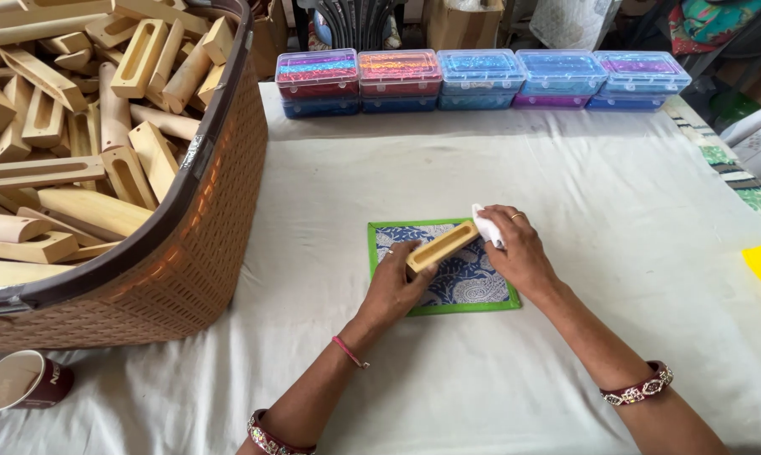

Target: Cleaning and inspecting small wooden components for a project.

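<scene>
Left hand grips wooden piece (slotted); right hand pinches white cloth.

Bare forearms; beaded bangles on both wrists; red thread; finger ring.

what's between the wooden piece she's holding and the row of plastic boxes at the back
In the head view, only bare white cloth lies between the slotted wooden piece and the row of plastic boxes, apart from the patterned mat's green edge.

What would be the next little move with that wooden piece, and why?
Probably draw the white cloth in the right hand along the slotted wooden block: the cloth sits only at its far end, while the left hand steadies the near end over the patterned mat.
</scene>
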